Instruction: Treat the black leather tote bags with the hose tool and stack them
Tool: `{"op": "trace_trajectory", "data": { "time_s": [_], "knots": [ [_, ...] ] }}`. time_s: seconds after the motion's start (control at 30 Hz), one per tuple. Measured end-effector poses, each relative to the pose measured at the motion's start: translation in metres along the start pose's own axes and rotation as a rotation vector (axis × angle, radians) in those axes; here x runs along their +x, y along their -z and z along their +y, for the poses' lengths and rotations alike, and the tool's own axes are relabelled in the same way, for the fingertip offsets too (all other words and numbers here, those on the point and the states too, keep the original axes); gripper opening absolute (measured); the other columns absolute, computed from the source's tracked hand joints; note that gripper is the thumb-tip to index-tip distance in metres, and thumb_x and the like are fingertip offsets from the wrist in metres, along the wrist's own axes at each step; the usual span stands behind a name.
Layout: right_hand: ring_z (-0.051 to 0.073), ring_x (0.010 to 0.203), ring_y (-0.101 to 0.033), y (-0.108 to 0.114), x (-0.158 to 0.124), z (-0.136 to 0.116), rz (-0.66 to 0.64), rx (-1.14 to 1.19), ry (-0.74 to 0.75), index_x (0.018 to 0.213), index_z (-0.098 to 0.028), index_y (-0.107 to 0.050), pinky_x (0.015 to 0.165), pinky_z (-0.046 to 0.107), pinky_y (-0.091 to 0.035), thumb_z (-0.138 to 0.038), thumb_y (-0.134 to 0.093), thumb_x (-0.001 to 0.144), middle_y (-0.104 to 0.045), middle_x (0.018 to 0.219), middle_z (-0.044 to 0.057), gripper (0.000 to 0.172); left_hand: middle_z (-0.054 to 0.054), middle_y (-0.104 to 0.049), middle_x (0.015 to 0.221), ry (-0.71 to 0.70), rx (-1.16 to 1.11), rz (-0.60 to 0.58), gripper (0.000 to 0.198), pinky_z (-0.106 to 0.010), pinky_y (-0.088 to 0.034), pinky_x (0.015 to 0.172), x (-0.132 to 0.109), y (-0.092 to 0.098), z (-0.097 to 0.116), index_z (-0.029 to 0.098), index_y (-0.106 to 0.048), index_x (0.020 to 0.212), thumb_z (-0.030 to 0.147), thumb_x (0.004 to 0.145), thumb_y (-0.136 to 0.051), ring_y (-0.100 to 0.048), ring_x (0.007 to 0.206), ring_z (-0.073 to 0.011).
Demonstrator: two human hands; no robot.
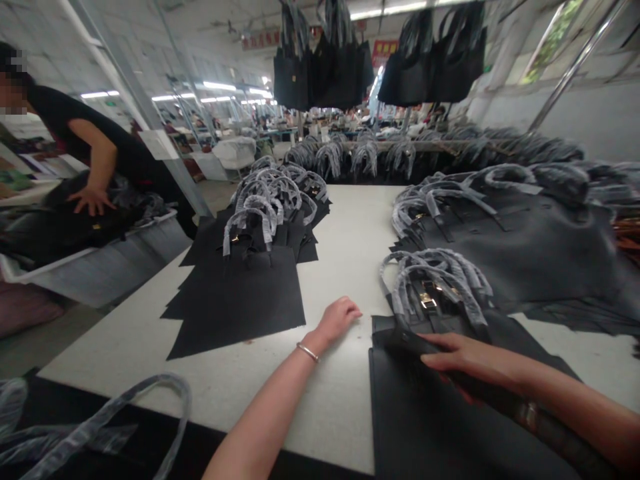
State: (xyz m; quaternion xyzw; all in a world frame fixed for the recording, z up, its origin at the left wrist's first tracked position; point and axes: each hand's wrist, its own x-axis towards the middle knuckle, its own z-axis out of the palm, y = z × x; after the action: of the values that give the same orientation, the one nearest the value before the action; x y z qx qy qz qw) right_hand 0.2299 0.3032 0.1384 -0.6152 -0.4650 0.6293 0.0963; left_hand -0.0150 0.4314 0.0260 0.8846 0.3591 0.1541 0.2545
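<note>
My left hand (341, 317), with a bracelet on its wrist, is over the pale table between bag piles. Its fingers are loosely curled, with nothing seen in them. My right hand (457, 357) is closed around a long black tool (493, 393), blurred and partly hidden by the hand; its exact kind I cannot make out. The tool's front end is over a stack of black handbags (425, 420) at the table's right. Plastic-wrapped handles (440, 267) and gold clasps (428, 301) show at that stack's far side.
More flat black bags (245, 293) are fanned out on the table (345, 240) at left. A large bag pile (545, 247) lies at right. Bags (345, 67) hang overhead. A co-worker (95, 147) leans over a grey bin (115, 263) at far left.
</note>
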Motion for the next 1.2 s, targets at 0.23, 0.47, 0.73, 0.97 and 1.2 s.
{"op": "trace_trajectory", "data": {
  "time_s": [0.23, 0.47, 0.73, 0.97, 1.2],
  "knots": [
    [0.011, 0.038, -0.056, -0.001, 0.001, -0.001, -0.019, -0.010, 0.023, 0.139, -0.021, -0.047, 0.034, 0.018, -0.044, -0.043, -0.065, 0.083, -0.056, 0.064, -0.004, 0.063, 0.002, -0.063, 0.097, -0.196, -0.071, -0.155, 0.011, -0.020, -0.040, 0.075, 0.000, -0.008, 0.016, 0.027, -0.070, 0.097, 0.031, 0.088, -0.065, -0.059, 0.089, -0.0128],
    [0.012, 0.040, -0.057, -0.002, 0.001, 0.000, -0.018, -0.016, 0.036, 0.142, -0.020, -0.044, 0.034, 0.018, -0.045, -0.040, -0.061, 0.087, -0.057, 0.063, -0.004, 0.061, 0.001, -0.061, 0.086, -0.140, -0.054, -0.150, 0.011, -0.022, -0.040, 0.069, 0.008, -0.010, 0.015, 0.022, -0.068, 0.080, 0.030, 0.087, -0.064, -0.057, 0.079, -0.0140],
    [0.011, 0.038, -0.056, -0.002, -0.001, 0.002, 0.002, 0.016, 0.003, 0.144, -0.022, -0.042, 0.033, 0.018, -0.043, -0.041, -0.064, 0.086, -0.057, 0.063, -0.005, 0.065, -0.007, -0.063, 0.091, 0.174, -0.063, 0.162, 0.033, -0.029, -0.044, 0.078, -0.015, -0.019, 0.035, 0.014, -0.066, 0.090, 0.024, 0.100, -0.036, -0.057, 0.087, -0.0179],
    [0.013, 0.039, -0.058, -0.006, 0.009, -0.005, -0.042, 0.051, -0.058, 0.141, -0.022, -0.045, 0.032, 0.019, -0.045, -0.048, -0.070, 0.080, -0.061, 0.061, -0.004, 0.070, -0.007, -0.064, 0.114, -0.209, 0.000, 0.122, 0.021, -0.033, -0.047, 0.094, -0.086, -0.050, 0.070, 0.016, -0.063, 0.106, 0.028, 0.088, -0.065, -0.056, 0.105, -0.0206],
    [0.013, 0.038, -0.058, -0.012, 0.030, -0.019, -0.086, 0.063, -0.015, 0.134, -0.023, -0.050, 0.032, 0.019, -0.045, -0.049, -0.070, 0.080, -0.060, 0.063, -0.003, 0.064, -0.009, -0.064, 0.113, -0.281, 0.242, 0.200, 0.024, -0.033, -0.052, 0.086, -0.090, -0.066, 0.070, 0.012, -0.060, 0.108, 0.028, 0.090, -0.062, -0.058, 0.098, -0.0216]
  ]
}}
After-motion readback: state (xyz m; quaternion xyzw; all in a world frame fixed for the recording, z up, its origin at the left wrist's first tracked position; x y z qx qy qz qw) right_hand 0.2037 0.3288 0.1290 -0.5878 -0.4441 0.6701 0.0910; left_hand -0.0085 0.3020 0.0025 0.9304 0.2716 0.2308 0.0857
